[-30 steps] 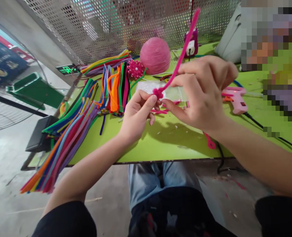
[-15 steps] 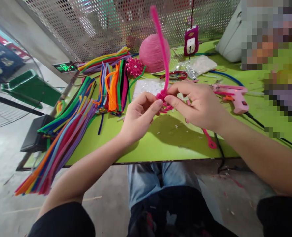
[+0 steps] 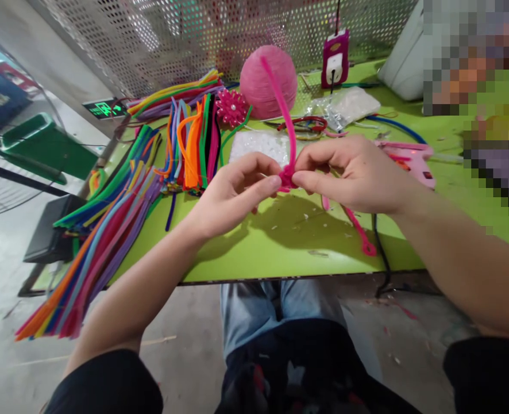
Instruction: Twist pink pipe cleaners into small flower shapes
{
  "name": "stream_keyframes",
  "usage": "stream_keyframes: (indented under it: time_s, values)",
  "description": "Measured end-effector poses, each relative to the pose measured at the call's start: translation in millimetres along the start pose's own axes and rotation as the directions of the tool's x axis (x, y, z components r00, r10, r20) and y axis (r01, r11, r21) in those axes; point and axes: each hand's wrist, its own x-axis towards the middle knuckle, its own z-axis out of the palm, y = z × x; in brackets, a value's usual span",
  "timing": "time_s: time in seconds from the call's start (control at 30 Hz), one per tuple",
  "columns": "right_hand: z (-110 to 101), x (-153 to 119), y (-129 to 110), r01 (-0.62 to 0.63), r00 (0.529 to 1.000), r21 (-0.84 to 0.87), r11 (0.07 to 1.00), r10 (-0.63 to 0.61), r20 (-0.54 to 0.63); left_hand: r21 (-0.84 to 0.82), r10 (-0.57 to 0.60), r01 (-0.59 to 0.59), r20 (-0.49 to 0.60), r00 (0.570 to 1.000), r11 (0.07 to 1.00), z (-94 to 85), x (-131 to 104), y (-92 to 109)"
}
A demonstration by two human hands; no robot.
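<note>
A bright pink pipe cleaner (image 3: 284, 103) rises between my hands, its lower end twisted into a small knot. My left hand (image 3: 237, 192) pinches the knot from the left with thumb and forefinger. From the right, my right hand (image 3: 353, 175) pinches the same piece with thumb and fingertips. Part of the knot is hidden behind the fingertips. Below my right hand, a pink strip with a looped end (image 3: 362, 236) lies on the green table (image 3: 254, 259). Just behind my hands is a bag of white bits (image 3: 258, 146).
Bundles of coloured pipe cleaners (image 3: 120, 224) lie at left, some overhanging the table edge. Behind are a pink ball (image 3: 267, 83), a pink flower (image 3: 232, 108) and a purple socket block (image 3: 335, 57). A pink glue gun (image 3: 422, 167) with cables lies right.
Both hands have shifted slightly, with the pink knot a little lower in view. The upright end has dropped lower and leans toward the ball. The camera view has shifted slightly.
</note>
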Motion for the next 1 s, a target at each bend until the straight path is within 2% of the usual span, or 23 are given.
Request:
stream_keyframes:
  time_s: [0.1,0.23,0.43,0.57,0.77,0.9,1.0]
  values:
    - [-1.9,-0.7,-2.3,0.015,0.999,-0.045,0.999,-0.013,0.053,-0.007,0.008,-0.008,-0.073,0.997,1.000,2.4,0.3,1.9]
    - [-4.1,-1.2,-0.1,0.072,0.990,-0.141,0.987,-0.054,0.128,0.079,0.052,-0.045,-0.093,0.994,0.996,4.7,-0.3,1.2]
    - [-0.1,0.0,11.8,0.217,0.975,-0.248,0.944,-0.196,0.107,0.270,0.125,-0.096,-0.093,0.988,0.958,-4.2,-3.3,0.0]
    - [2.3,0.5,11.1,0.263,0.964,-0.300,0.917,-0.239,0.114,0.394,0.184,-0.147,-0.058,0.981,0.907,-6.4,-4.6,5.1]
    - [0.5,0.5,2.4,0.236,0.965,-0.343,0.909,-0.179,0.189,0.481,0.283,-0.264,0.035,0.959,0.836,-3.8,-4.5,8.0]
    - [-0.9,0.2,4.8,0.248,0.963,-0.369,0.896,-0.186,0.197,0.453,0.217,-0.198,0.010,0.976,0.869,-3.0,-4.8,7.5]
    - [-2.8,0.1,5.5,0.208,0.976,-0.383,0.900,-0.163,0.147,0.326,0.120,-0.105,-0.024,0.993,0.940,-3.9,-3.4,6.0]
